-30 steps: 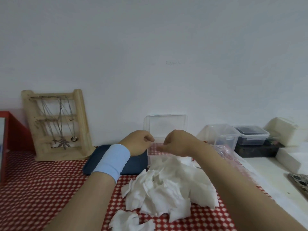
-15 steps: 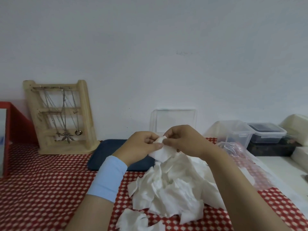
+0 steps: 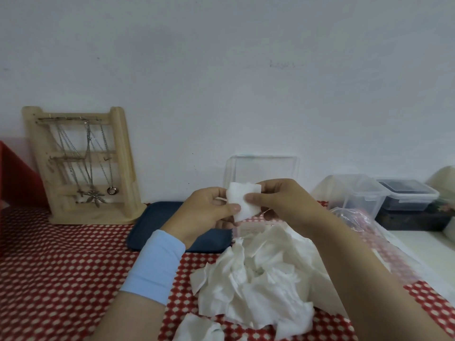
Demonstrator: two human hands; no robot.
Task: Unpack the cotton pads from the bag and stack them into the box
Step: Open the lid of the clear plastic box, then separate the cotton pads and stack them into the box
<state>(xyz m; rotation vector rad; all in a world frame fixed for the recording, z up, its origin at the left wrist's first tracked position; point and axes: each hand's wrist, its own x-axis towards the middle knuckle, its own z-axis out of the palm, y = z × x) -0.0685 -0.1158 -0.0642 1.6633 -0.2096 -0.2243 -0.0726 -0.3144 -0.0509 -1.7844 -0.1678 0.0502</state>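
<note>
A square white cotton pad (image 3: 242, 201) is held up in front of me, above the table. My left hand (image 3: 206, 212) pinches its lower left edge and my right hand (image 3: 283, 205) pinches its right side. Below them a loose heap of white cotton pads (image 3: 261, 279) lies on the red dotted cloth. The clear plastic box (image 3: 262, 166) stands behind my hands with its lid raised against the wall; its lower part is hidden by my hands. A crumpled clear bag (image 3: 354, 217) lies to the right of the heap.
A dark blue tray (image 3: 157, 222) lies behind my left wrist. A wooden jewellery stand (image 3: 81, 168) with necklaces leans at the back left. Clear lidded containers (image 3: 357, 193) and a dark-filled one (image 3: 408, 196) sit at the back right. A red object (image 3: 14, 178) stands at the far left.
Both hands drew back from the box to the heap, took up one pad and raised it. The pad, crumpled half a second ago, is now spread flat between my fingers.
</note>
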